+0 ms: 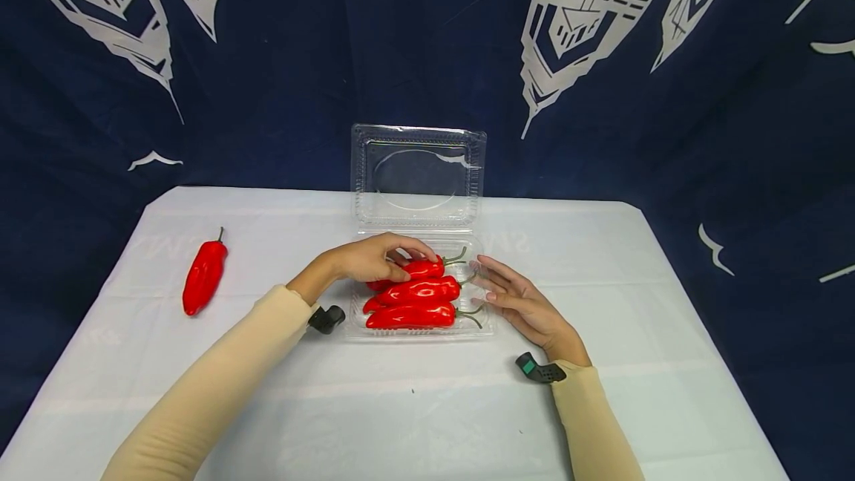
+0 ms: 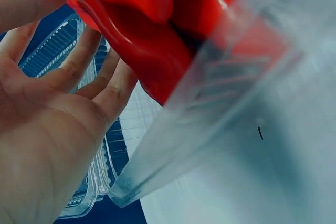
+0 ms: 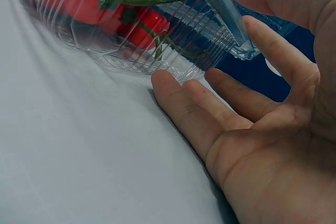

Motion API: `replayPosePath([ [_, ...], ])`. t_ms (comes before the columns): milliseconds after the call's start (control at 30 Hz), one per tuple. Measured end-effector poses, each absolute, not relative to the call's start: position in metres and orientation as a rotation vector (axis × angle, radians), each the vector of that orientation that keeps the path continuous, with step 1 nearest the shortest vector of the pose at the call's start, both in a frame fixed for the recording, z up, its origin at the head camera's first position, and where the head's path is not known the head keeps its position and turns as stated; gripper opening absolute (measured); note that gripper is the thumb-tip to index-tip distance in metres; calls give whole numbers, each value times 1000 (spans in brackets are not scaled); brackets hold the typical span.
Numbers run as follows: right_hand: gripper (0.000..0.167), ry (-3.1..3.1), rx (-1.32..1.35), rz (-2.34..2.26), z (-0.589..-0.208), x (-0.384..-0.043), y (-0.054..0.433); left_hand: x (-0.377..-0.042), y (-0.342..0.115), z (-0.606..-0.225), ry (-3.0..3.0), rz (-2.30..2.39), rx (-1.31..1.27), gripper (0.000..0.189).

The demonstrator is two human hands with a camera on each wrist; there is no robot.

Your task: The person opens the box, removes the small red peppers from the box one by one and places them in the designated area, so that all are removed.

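Note:
A clear plastic clamshell container (image 1: 490, 329) lies open on the table, with several glossy red peppers side by side in it. My left hand (image 1: 377, 258) reaches in from the left and holds the rearmost red pepper (image 1: 427, 268), thumb on its near side and fingers over the far side. That pepper (image 2: 142, 40) fills the top of the left wrist view. In front of it lie a middle pepper (image 1: 421, 290) and a front pepper (image 1: 410, 316), green stems pointing right. My right hand (image 1: 531, 310) stands at the container's right end, fingers extended, fingertips (image 3: 165, 80) right at the ribbed wall.
One more red pepper (image 1: 205, 278) lies by itself on the left of the white-covered table (image 1: 320, 407), stem away from me. The container's hinged lid (image 1: 418, 177) stands raised behind its tray. A dark blue patterned cloth (image 1: 427, 58) hangs behind the table.

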State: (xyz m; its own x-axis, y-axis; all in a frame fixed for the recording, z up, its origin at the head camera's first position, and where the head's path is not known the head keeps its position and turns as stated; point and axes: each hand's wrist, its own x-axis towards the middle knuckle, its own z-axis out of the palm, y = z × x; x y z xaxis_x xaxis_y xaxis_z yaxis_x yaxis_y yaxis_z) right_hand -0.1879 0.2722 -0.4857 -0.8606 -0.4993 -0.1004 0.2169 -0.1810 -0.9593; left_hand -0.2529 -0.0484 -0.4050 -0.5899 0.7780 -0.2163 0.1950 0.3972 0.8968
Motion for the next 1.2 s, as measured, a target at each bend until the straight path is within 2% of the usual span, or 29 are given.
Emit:
replayPosePath([
  [800, 74, 1620, -324, -2088, -488, -188, 273, -248, -48, -405, 1975, 1219, 812, 54],
  [1200, 75, 1621, -353, -2085, -489, -189, 273, -247, -51, -400, 1995, 1216, 851, 49],
])
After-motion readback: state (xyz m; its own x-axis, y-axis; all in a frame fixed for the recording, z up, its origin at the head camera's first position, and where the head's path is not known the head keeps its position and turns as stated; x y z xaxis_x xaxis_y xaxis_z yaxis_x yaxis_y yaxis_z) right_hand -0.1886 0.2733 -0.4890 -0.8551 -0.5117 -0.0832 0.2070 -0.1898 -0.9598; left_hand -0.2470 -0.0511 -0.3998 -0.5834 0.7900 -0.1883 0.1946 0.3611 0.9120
